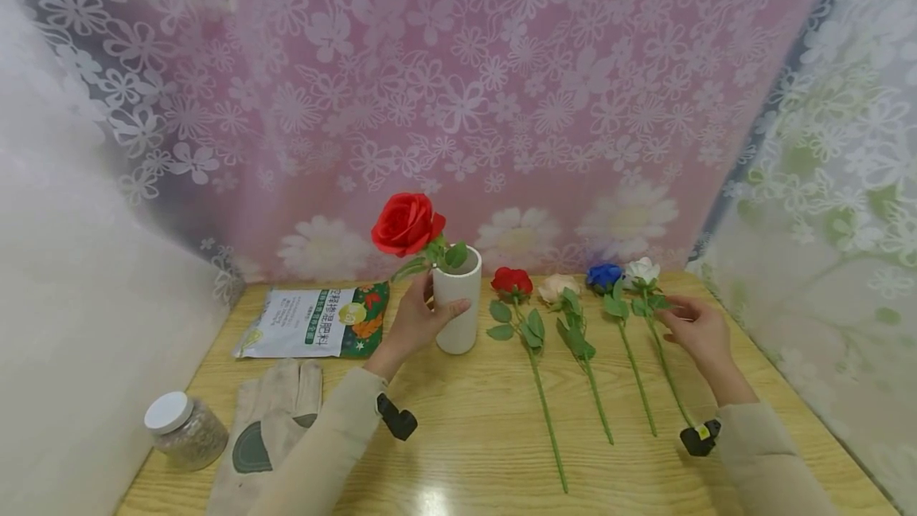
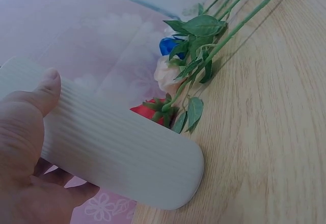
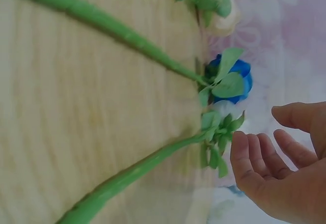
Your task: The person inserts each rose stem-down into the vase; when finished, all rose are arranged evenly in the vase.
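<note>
White vase [image 1: 457,321] stands near back table edge [image 1: 677,281], open room in front.

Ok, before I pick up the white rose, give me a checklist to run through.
1. Vase upright: ok, it stands on the table.
2. Vase steadied: ok, the left hand holds it.
3. Tall red rose in the vase: ok, its bloom leans out over the rim.
4. That rose's stem depth: cannot tell, the vase hides it.
5. White rose stem free: ok, it lies apart from the blue rose's stem.
6. Right hand gripping the white rose: not ok, its fingers are near the leaves but not closed round the stem.
</note>
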Tool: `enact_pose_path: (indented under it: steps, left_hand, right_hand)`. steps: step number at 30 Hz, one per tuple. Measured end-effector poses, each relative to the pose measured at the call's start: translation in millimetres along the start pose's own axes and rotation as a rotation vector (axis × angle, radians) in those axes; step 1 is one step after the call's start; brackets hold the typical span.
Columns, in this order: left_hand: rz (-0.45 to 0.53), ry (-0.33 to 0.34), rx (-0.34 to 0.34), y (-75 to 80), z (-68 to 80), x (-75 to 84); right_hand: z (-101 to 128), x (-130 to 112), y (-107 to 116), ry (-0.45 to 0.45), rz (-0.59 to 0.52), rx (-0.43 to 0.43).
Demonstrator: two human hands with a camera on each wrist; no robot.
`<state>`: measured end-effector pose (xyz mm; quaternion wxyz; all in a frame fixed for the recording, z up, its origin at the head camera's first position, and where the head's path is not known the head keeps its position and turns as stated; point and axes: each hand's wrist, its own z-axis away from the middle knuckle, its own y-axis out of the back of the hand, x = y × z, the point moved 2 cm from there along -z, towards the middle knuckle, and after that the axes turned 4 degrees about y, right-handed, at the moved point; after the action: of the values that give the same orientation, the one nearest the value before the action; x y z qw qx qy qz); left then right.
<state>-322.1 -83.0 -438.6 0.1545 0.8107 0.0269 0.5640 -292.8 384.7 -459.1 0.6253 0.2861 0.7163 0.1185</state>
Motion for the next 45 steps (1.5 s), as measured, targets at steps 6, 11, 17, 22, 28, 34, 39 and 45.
enact_pose_path:
  steps: [6, 11, 17, 22, 28, 34, 39, 45]
  left_hand:
    - [0.005, 0.001, -0.007, 1.0, -0.6, -1.0]
    - [-0.005, 0.010, -0.012, 1.3, -0.5, 0.0]
    - [0.006, 0.017, -0.021, 1.2, -1.1, -0.4]
    - [0.006, 0.015, -0.023, 1.2, -1.3, 0.0]
    - [0.008, 0.015, -0.028, 2.1, -1.8, 0.3]
    - [0.011, 0.023, -0.033, 3.1, -1.9, 1.9]
    - [0.009, 0.034, -0.035, 3.1, -2.4, 1.2]
    - [0.007, 0.032, -0.035, 2.9, -2.2, -0.8]
  right_hand:
    - [1.2, 14.4, 1.2, -0.029, 0.009, -0.061]
    - [2.5, 21.0, 0.9, -0.061, 0.022, -0.108]
    - [2.0, 24.8, -0.6, -0.073, 0.054, -0.120]
    - [1.7, 26.6, -2.0, -0.081, 0.073, -0.135]
    - [-0.6, 30.8, -2.0, -0.094, 0.133, -0.161]
    - [-2.5, 33.1, -0.4, -0.095, 0.191, -0.177]
    - [-5.4, 33.8, 0.9, -0.089, 0.240, -0.195]
    - [-6.6, 31.3, 2.9, -0.127, 0.214, -0.227]
